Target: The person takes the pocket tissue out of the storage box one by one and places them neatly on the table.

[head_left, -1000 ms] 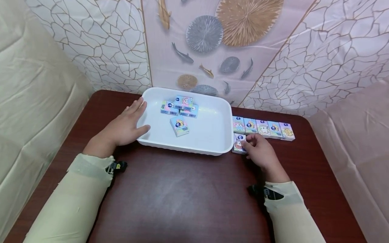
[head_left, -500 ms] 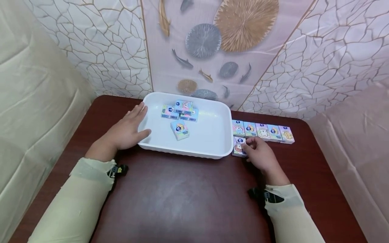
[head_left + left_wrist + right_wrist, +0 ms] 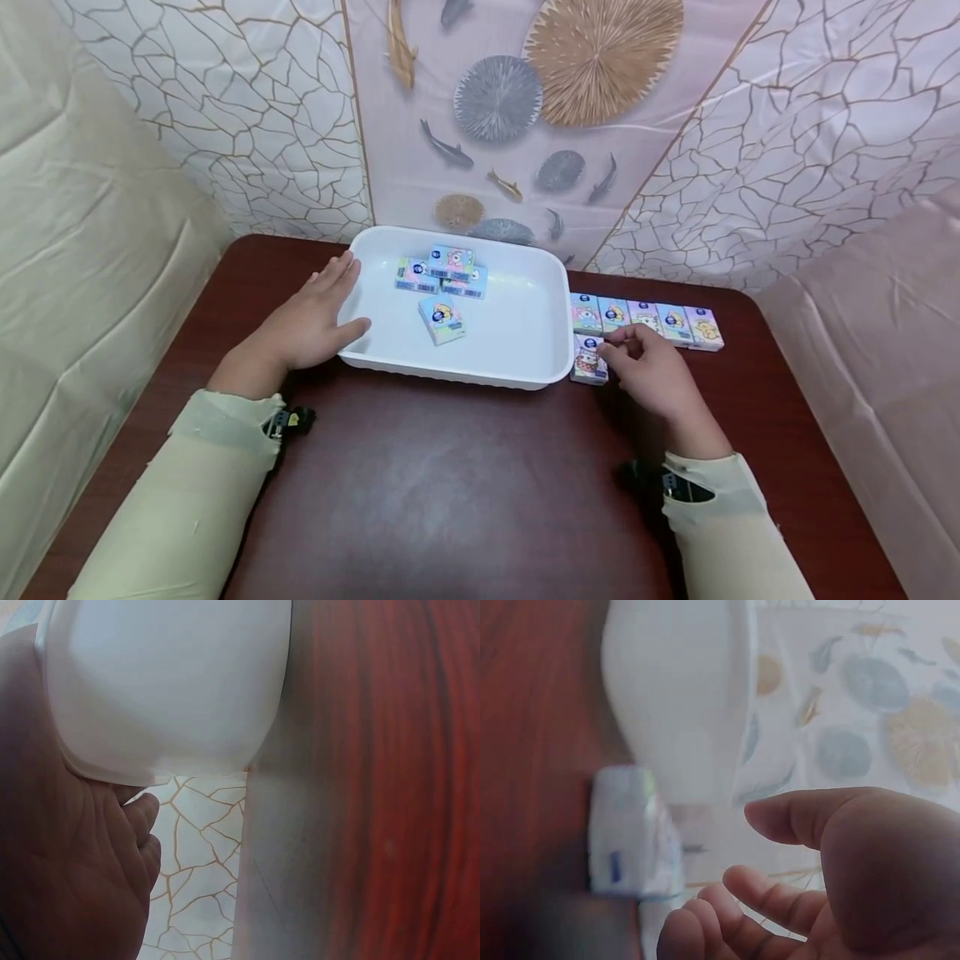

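A white tray (image 3: 450, 379) stands on the dark red table, holding several small cartoon-printed packs: a pile (image 3: 444, 272) at its back and one pack (image 3: 442, 320) lying alone. My left hand (image 3: 307, 321) rests flat against the tray's left rim, fingers straight; the left wrist view shows the palm (image 3: 67, 855) beside the tray wall (image 3: 172, 682). Right of the tray lies a single pack (image 3: 588, 360). My right hand (image 3: 648, 371) hovers just right of it, fingers loosely curled and holding nothing. The right wrist view shows a gap between hand (image 3: 832, 877) and pack (image 3: 626, 832).
A row of several packs (image 3: 645, 317) lies along the table's back right, just beyond the right hand. The table (image 3: 450, 483) runs bare toward me. A patterned wall sheet (image 3: 525, 125) rises behind the tray, and cloth hangs at both sides.
My right hand has come off the single pack and drawn slightly to the right, leaving it on the table by the tray. The left hand has stayed on the rim.
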`<action>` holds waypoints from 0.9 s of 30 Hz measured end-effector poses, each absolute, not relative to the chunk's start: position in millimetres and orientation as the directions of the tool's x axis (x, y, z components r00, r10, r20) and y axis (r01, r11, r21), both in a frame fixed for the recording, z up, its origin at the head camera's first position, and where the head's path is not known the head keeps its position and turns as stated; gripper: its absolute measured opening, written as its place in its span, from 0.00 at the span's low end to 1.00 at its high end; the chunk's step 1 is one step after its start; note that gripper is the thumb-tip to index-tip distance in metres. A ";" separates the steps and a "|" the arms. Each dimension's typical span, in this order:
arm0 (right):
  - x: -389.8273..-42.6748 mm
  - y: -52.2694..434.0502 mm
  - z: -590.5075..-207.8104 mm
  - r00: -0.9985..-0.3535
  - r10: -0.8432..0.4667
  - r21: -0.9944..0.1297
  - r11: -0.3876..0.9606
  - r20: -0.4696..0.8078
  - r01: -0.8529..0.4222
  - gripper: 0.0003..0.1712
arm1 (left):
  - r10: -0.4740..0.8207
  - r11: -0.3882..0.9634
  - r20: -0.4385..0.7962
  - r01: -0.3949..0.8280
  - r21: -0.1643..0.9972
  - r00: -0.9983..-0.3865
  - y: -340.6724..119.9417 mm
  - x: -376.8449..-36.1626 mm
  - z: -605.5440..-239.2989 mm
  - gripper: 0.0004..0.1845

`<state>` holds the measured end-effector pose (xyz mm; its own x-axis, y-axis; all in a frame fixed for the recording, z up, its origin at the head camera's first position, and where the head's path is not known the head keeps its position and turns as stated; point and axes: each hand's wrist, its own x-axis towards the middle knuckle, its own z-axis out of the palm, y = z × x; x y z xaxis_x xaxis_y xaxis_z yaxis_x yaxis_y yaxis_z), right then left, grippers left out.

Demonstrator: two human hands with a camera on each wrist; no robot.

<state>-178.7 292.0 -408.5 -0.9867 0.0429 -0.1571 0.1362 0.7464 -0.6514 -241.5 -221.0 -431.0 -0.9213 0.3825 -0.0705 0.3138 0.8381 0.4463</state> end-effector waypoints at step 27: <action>-198.1 219.1 -362.1 -0.982 -0.152 -0.654 0.755 -0.114 -0.041 0.14 | 0.380 0.841 -0.057 0.320 0.436 -0.923 -220.9 -241.4 -430.8 0.52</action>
